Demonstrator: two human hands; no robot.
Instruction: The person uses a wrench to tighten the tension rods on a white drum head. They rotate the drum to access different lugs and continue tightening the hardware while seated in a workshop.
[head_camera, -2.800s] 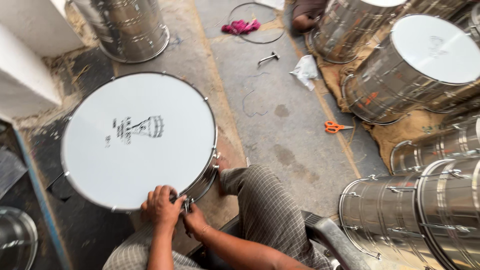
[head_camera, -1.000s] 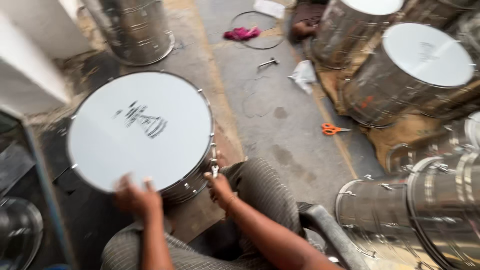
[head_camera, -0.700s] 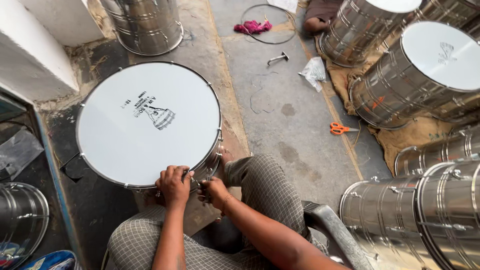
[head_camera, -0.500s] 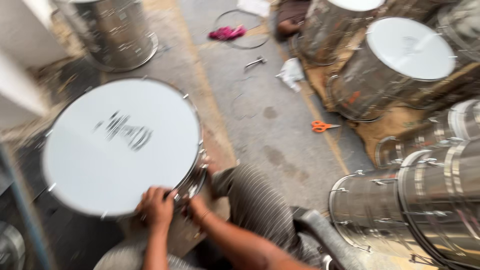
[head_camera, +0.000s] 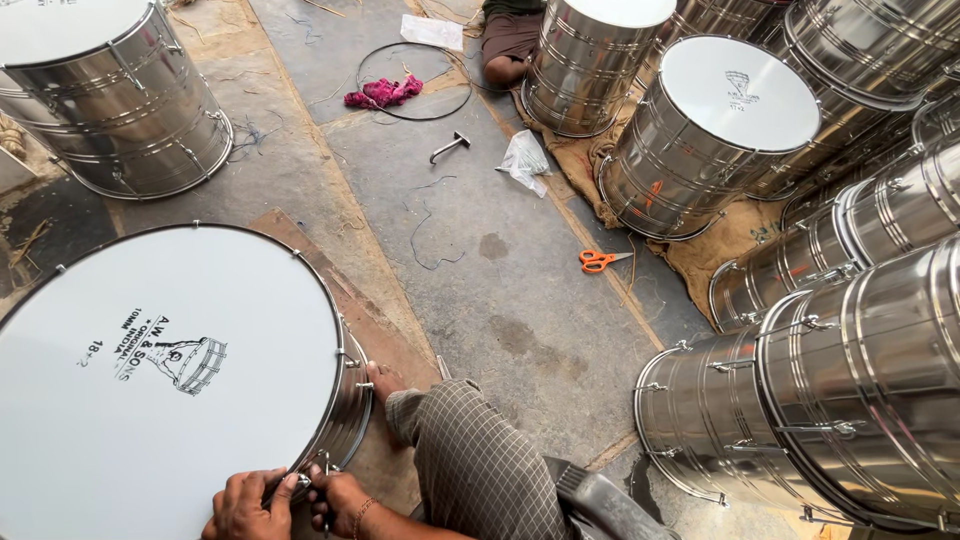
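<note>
Gripping the drum (head_camera: 150, 400) rim, left hand (head_camera: 245, 505) curled; right hand (head_camera: 338, 500) pinching a tuning lug (head_camera: 320, 465).

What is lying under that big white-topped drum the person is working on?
Under the big drum a brown flat board shows at its right edge, on the stone floor. How far it runs beneath is covered.

I am sitting on a grey stone floor (head_camera: 500, 290), and the white-headed drum (head_camera: 170, 380) is standing on it right under my hands (head_camera: 290, 500). Ahead of my right hand, orange scissors (head_camera: 600, 260) are lying beside a brown sacking mat (head_camera: 710, 250), with a small metal tool (head_camera: 450, 146), a crumpled plastic bag (head_camera: 525, 160) and a wire ring (head_camera: 415, 80) around a pink rag (head_camera: 385, 92) lying farther off. Steel drums (head_camera: 820, 390) are crowding the floor off to my right, and one more steel drum (head_camera: 110, 100) is standing far ahead of my left hand.
</note>
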